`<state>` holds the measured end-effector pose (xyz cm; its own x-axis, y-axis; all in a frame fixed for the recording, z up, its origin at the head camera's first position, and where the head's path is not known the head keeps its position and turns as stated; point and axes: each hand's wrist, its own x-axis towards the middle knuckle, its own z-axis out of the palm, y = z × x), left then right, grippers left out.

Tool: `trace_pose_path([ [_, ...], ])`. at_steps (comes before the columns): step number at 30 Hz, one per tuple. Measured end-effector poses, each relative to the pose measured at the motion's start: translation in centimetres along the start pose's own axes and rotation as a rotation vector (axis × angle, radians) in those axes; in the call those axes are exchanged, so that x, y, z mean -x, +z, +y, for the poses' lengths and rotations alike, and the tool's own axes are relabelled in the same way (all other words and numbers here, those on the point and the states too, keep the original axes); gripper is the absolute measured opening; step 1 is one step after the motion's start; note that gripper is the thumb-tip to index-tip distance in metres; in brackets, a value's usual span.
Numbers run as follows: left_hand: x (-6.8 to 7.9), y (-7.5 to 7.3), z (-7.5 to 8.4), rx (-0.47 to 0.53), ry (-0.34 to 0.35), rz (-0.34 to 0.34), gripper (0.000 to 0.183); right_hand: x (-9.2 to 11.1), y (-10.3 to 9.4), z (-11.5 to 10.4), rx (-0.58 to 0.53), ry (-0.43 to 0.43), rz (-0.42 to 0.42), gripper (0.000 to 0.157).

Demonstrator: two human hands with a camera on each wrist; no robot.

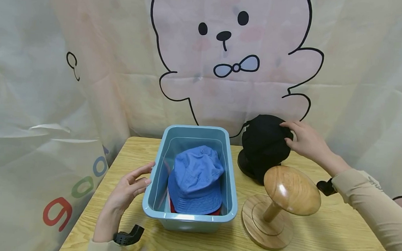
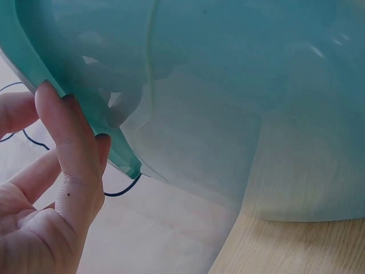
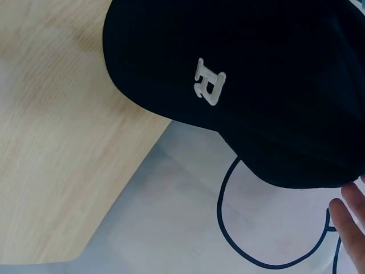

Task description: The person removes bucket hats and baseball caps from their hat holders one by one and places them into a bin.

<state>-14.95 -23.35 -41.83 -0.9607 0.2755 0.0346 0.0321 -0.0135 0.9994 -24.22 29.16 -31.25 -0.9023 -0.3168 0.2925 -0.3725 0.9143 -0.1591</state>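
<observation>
A light-blue plastic bin (image 1: 232, 189) stands on the table, with a blue bucket hat (image 1: 198, 171) inside. Something red (image 1: 214, 212) shows beneath the hat. My left hand (image 1: 128, 190) touches the bin's left rim with loosely bent fingers; the left wrist view has this hand (image 2: 63, 182) at the rim's edge. At the back right is a black cap (image 1: 265, 145); its pale letter patch (image 3: 210, 81) and brim appear in the right wrist view. My right hand (image 1: 307, 141) touches the cap's right side with its fingertips, thumb and fingers apart. What supports the cap is hidden.
A wooden hat stand (image 1: 292, 190) with a rounded top and round base is right of the bin, in front of the black cap. The wooden table (image 1: 339, 233) ends at a printed curtain (image 1: 127, 86) behind and to the left.
</observation>
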Motion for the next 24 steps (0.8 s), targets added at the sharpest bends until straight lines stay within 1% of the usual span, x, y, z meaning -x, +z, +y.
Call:
trace_pose_path([
  [4,0.0,0.0,-0.1,-0.003,-0.005,0.0,0.054,0.1,0.4,0.3,-0.013,-0.007,0.034,0.045],
  [13,-0.1,-0.1,-0.2,0.004,0.001,-0.003,0.054,0.1,1.4,0.5,-0.058,-0.041,0.149,0.033],
  [24,-0.1,-0.1,-0.1,0.005,0.001,-0.011,0.055,0.4,2.1,0.6,-0.078,-0.043,0.231,0.024],
])
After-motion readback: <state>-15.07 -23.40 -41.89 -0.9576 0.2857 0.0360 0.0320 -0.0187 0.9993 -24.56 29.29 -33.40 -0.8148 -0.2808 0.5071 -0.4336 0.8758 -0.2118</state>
